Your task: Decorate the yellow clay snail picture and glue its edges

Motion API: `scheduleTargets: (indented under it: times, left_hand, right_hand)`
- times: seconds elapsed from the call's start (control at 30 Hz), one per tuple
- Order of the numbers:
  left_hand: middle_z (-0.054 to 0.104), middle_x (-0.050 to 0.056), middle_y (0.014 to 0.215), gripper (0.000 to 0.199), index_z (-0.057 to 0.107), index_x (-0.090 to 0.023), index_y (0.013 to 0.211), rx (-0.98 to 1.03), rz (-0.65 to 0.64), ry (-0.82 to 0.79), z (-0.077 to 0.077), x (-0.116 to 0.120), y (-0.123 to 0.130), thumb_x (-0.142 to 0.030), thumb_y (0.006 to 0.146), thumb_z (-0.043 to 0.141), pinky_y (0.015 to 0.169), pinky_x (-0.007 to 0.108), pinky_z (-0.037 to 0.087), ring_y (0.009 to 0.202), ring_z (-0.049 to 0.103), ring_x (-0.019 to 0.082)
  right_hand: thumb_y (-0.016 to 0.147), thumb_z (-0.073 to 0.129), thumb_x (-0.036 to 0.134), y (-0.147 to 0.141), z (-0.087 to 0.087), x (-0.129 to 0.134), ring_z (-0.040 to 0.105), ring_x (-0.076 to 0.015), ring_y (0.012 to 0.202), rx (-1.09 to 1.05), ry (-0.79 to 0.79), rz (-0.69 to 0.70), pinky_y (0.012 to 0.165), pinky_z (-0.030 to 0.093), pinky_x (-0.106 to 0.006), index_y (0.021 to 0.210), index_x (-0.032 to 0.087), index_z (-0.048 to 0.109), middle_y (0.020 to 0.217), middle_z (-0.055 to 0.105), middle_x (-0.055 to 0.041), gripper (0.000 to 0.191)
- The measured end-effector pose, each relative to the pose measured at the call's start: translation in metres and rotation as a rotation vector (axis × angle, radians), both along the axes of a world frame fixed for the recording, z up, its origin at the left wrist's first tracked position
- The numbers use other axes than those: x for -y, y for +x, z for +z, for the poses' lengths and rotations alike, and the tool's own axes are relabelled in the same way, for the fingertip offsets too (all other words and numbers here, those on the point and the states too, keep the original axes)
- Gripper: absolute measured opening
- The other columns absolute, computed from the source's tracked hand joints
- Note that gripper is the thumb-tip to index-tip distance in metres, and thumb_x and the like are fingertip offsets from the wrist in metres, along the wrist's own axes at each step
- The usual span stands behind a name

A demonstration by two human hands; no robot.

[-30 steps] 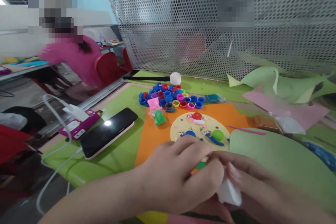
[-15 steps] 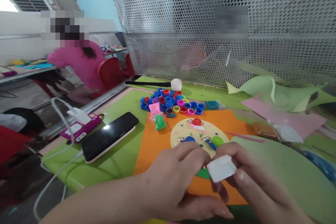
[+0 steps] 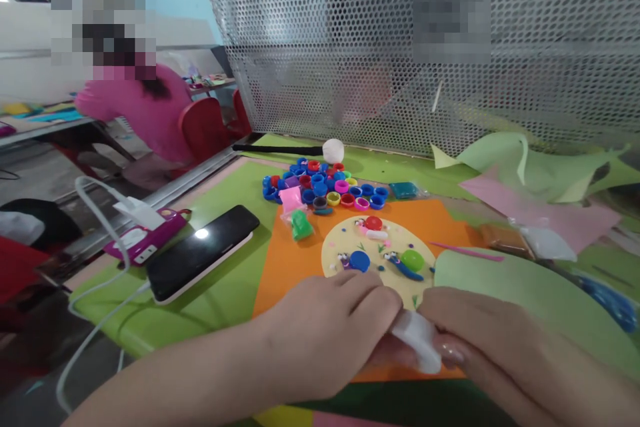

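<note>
Just in front of the round cream board (image 3: 333, 247), a soft white piece (image 3: 420, 340), looking like modelling clay or its packet, is held between my two hands. My left hand (image 3: 340, 333) is closed on its left end, back of the hand up and most fingertips hidden. My right hand (image 3: 480, 333) pinches the other end between thumb and curled fingers. Small clay snails with red (image 3: 373, 223), blue (image 3: 359, 261) and light green (image 3: 413, 260) bottle-cap shells are on the board. My hands cover the board's near edge.
An orange sheet (image 3: 280, 280) lies under the board. Coloured bottle caps (image 3: 320, 183) and bagged clay (image 3: 301, 225) are behind it. Left are a phone (image 3: 200, 253) and power strip (image 3: 145, 240); right, a green sheet (image 3: 520, 307) and pink stick (image 3: 467, 251). A metal mesh (image 3: 350, 33) stands behind.
The white piece has gone from a flat rectangle to a bent, slanting shape. My right hand has turned over it and my left fingers have closed in. The view has shifted slightly.
</note>
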State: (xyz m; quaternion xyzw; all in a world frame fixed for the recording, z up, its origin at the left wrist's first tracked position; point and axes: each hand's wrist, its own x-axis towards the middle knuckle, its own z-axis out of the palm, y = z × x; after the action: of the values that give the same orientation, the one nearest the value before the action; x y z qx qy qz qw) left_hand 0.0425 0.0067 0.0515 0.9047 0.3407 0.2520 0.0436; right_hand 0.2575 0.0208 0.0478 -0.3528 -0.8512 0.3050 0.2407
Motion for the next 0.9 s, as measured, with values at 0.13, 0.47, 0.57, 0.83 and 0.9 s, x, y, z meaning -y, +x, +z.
scheduleTargets:
  times: [0.13, 0.47, 0.57, 0.83, 0.9]
  left_hand:
    - [0.058, 0.008, 0.072, 0.052, 0.052, -0.009, 0.084, 0.015, 0.077, 0.033, -0.003, 0.005, 0.003, -0.049, 0.092, 0.02, 0.045, 0.03, 0.049, 0.062, 0.057, 0.02]
    - [0.057, 0.004, 0.066, 0.031, 0.05, -0.009, 0.082, -0.146, 0.107, 0.306, -0.007, 0.004, 0.007, -0.026, 0.092, 0.026, 0.032, 0.03, 0.04, 0.053, 0.056, 0.019]
    - [0.056, 0.003, 0.063, 0.03, 0.049, -0.011, 0.082, -0.155, 0.084, 0.32, -0.005, 0.006, 0.006, -0.015, 0.09, 0.02, 0.031, 0.029, 0.035, 0.05, 0.052, 0.017]
    - [0.053, 0.001, 0.06, 0.023, 0.046, -0.013, 0.082, -0.166, 0.133, 0.343, -0.009, 0.01, 0.005, -0.013, 0.088, 0.023, 0.033, 0.03, 0.031, 0.047, 0.049, 0.017]
    - [0.054, 0.001, 0.06, 0.026, 0.046, -0.013, 0.08, -0.183, 0.117, 0.322, -0.008, 0.01, 0.005, -0.013, 0.089, 0.022, 0.034, 0.029, 0.032, 0.047, 0.049, 0.016]
  right_hand:
    - [0.091, 0.035, 0.023, -0.018, 0.005, 0.004, 0.052, -0.0141, 0.055, 0.086, -0.029, 0.058, 0.05, 0.038, -0.026, 0.071, 0.022, 0.046, 0.064, 0.056, -0.0001, 0.023]
    - [0.086, 0.034, 0.027, -0.03, -0.006, 0.007, 0.045, -0.0134, 0.047, -0.038, -0.281, 0.084, 0.042, 0.033, -0.027, 0.078, 0.022, 0.047, 0.062, 0.054, -0.0007, 0.015]
    - [0.081, 0.04, 0.025, -0.034, -0.015, 0.01, 0.041, -0.0111, 0.043, -0.018, -0.278, 0.09, 0.04, 0.031, -0.026, 0.075, 0.021, 0.046, 0.062, 0.054, 0.0001, 0.009]
    - [0.078, 0.043, 0.022, -0.026, 0.011, 0.005, 0.052, -0.0165, 0.055, -0.039, -0.173, 0.195, 0.047, 0.038, -0.028, 0.075, 0.023, 0.052, 0.07, 0.061, -0.0017, 0.01]
    - [0.078, 0.043, 0.022, -0.024, 0.011, 0.004, 0.051, -0.0158, 0.052, 0.021, -0.12, 0.215, 0.045, 0.036, -0.027, 0.074, 0.023, 0.052, 0.067, 0.06, -0.0015, 0.01]
